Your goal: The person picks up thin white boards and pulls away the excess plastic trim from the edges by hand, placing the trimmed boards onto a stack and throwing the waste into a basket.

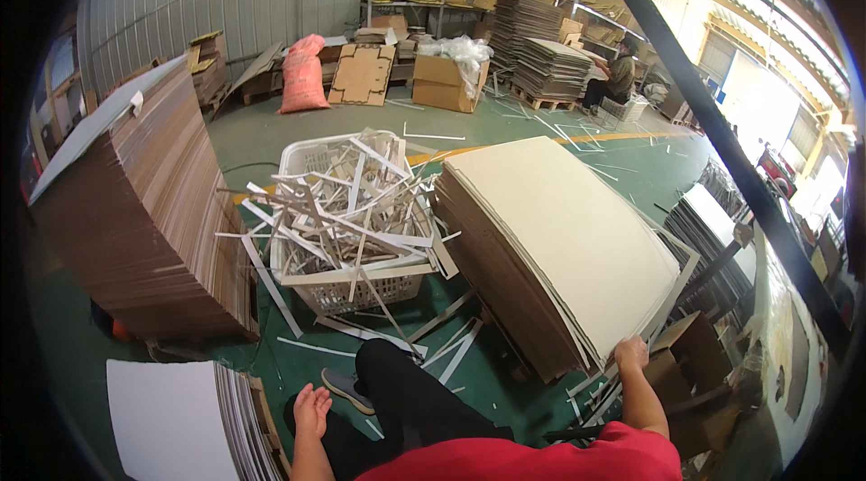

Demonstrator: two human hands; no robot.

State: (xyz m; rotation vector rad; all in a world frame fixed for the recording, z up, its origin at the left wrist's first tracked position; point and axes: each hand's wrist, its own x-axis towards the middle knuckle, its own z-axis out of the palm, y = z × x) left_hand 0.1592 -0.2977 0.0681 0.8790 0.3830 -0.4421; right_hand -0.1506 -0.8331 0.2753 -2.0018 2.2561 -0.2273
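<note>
My right hand (631,353) is closed at the near right corner of a tall stack of cream-topped cardboard sheets (559,228). A narrow cardboard strip (683,276) runs along that side of the stack and passes into my fingers; the exact grip is partly hidden. Over my lap, my left hand (312,409) is held palm up with loosely bent fingers, holding nothing. Closest to it is a lower stack of white-topped sheets (167,413) at the lower left.
A white plastic basket (347,293) overflows with cardboard strips, and more strips litter the green floor. At left rises a tall cardboard stack (171,201). A black bar (686,84) crosses the right side. Farther back are a pink sack (302,75), a carton (442,84) and a seated person (618,79).
</note>
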